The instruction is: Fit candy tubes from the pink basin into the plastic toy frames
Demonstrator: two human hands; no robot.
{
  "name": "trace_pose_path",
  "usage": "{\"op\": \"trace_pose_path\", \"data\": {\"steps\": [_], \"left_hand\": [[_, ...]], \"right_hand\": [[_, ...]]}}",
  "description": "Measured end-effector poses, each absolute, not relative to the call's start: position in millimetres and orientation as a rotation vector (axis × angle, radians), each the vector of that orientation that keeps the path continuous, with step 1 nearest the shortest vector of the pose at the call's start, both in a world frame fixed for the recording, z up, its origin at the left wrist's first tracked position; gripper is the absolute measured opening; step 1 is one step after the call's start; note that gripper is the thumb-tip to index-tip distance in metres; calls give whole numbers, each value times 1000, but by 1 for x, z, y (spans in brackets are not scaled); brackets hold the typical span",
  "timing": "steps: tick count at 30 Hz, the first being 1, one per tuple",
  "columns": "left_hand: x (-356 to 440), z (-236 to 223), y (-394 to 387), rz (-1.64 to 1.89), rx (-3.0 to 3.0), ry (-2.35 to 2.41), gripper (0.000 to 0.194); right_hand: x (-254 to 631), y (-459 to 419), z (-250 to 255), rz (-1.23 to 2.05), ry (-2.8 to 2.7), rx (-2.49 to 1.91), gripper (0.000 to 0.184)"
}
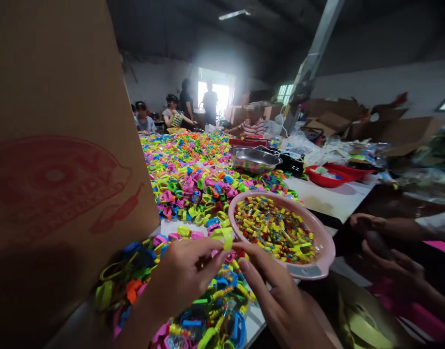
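My left hand is closed, pinching a yellow-green plastic toy watch between thumb and fingers. From the other side my right hand reaches in, its index fingertip at the watch's near end and its thumb a little apart. Beneath both hands lies a loose heap of colourful toy watches, some with strings of small yellow beads. Just beyond my right hand stands a pink basin filled with small yellow, red and blue pieces, some in clear wrap.
A tall cardboard box blocks the left side. More toy watches cover the table beyond. A metal bowl and red basins stand farther back. At right, another person's hands hold a dark object. Several people are at the far end.
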State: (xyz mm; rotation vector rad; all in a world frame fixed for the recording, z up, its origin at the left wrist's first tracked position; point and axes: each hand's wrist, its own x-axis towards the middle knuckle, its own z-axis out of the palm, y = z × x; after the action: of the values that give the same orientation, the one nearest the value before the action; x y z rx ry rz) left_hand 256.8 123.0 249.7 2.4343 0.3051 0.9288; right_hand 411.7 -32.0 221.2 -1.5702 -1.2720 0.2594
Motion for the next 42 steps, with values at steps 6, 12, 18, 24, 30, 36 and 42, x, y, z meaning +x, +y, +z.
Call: {"op": "trace_pose_path", "data": {"steps": [6,12,18,24,30,36,42], "left_hand": [[256,254,104,1135,3068,-29,29],[265,254,100,1217,3138,-181,43],[271,250,99,1270,3119,-169,43],[274,246,99,1270,3116,-173,41],[276,246,99,1305,3117,-197,40],[278,238,97,1296,3095,-207,41],[262,240,113,943,3124,-63,31]], "right_hand": [[425,-59,219,-46,-1520,-1784,40],[421,-68,228,-131,-1630,-1882,31],[420,-66,227,-100,-1587,-1923,33],[419,-65,224,-19,-1588,-1911,25],[418,-66,229,-15,-1595,-1908,23],[426,-63,222,-162,-1586,-1846,26],[441,-57,206,74,-1607,-1770,37]]}}
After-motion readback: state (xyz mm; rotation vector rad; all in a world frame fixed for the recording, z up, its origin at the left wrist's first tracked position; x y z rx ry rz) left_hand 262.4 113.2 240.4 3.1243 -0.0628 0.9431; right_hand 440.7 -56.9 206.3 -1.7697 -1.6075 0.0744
